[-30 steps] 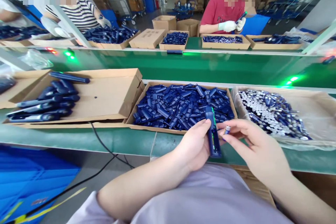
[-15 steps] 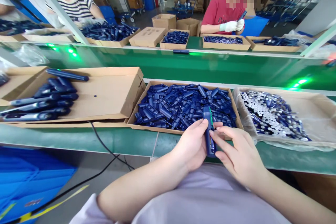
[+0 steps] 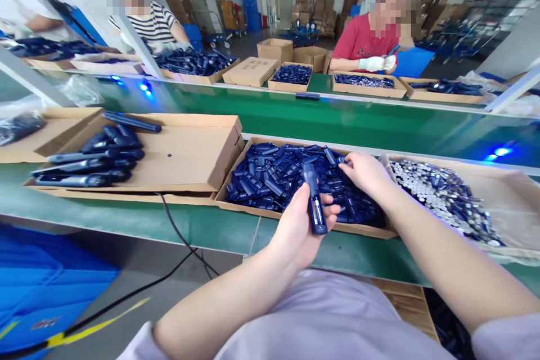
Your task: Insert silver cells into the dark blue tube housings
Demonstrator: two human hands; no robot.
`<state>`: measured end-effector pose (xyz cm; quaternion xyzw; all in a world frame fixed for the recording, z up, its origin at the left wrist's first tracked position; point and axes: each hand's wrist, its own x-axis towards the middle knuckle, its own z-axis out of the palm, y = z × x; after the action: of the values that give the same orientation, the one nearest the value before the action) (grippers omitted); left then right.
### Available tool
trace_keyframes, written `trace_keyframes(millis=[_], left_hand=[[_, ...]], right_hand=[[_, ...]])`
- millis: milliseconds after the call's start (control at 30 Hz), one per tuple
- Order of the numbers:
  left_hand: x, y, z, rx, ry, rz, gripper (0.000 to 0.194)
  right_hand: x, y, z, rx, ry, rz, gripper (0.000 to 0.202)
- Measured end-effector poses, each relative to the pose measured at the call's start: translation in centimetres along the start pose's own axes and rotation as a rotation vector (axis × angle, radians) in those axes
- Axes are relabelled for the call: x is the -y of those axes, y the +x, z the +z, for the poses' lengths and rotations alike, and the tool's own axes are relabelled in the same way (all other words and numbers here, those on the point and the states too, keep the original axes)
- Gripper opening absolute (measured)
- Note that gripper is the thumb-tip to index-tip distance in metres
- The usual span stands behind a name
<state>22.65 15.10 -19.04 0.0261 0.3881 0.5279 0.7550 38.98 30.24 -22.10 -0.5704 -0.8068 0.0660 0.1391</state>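
Observation:
My left hand (image 3: 297,228) is closed around a dark blue battery-powered handle (image 3: 315,202), held tilted with its upper end away from me. The handle's battery slot is uncovered, and a battery shows inside. Beyond it lies a shallow cardboard box (image 3: 253,207) heaped with small dark blue plastic covers (image 3: 270,171). My right hand (image 3: 367,174) reaches over the right side of this heap. Its thumb and fingertips are pinched on one of the small covers at the far edge of the pile.
A lined box of batteries (image 3: 439,197) stands on the right. On the left, a cardboard tray (image 3: 194,152) holds several finished-looking blue handles (image 3: 84,166). A green conveyor belt (image 3: 270,121) runs behind, with co-workers and boxes across it. A black cable (image 3: 172,230) hangs from the bench.
My right hand has left the handle and moved away from me to the pile of covers. My left hand still holds the handle, slightly further left. The lights turned from green to blue.

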Motion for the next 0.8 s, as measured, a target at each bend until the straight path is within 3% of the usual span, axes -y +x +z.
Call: trace_keyframes(millis=[100, 200, 367, 433, 533, 633, 700, 800], left_hand=[[0.3, -0.2, -0.6, 0.039, 0.003, -0.076, 0.042], [0.4, -0.3, -1.0, 0.065, -0.030, -0.142, 0.040], [0.4, -0.3, -0.9, 0.050, -0.005, -0.187, 0.033], [0.8, -0.2, -0.6, 0.084, 0.050, -0.183, 0.030], [1.7, 0.2, -0.4, 0.150, 0.104, -0.172, 0.026], [2.8, 0.7, -0.6, 0.202, 0.112, -0.180, 0.027], [3.4, 0.9, -0.9, 0.276, 0.096, -0.180, 0.031], [4.2, 1.0, -1.5, 0.391, 0.065, -0.153, 0.041]], right_hand=[[0.4, 2.0, 1.1, 0.027, -0.010, 0.038, 0.009], [0.8, 0.9, 0.1, -0.024, 0.063, 0.011, 0.008], [0.9, -6.9, -2.9, -0.038, 0.361, -0.137, 0.036], [0.3, -10.4, -2.8, -0.041, 0.539, -0.272, 0.035], [-0.8, -13.3, -1.4, -0.038, 0.554, -0.396, 0.032], [-0.7, -13.7, 0.1, -0.171, 0.572, -0.236, 0.032], [0.1, -13.3, 0.5, -0.237, 0.671, -0.098, 0.045], [1.3, -13.0, 1.0, -0.193, 0.703, -0.138, 0.049]])
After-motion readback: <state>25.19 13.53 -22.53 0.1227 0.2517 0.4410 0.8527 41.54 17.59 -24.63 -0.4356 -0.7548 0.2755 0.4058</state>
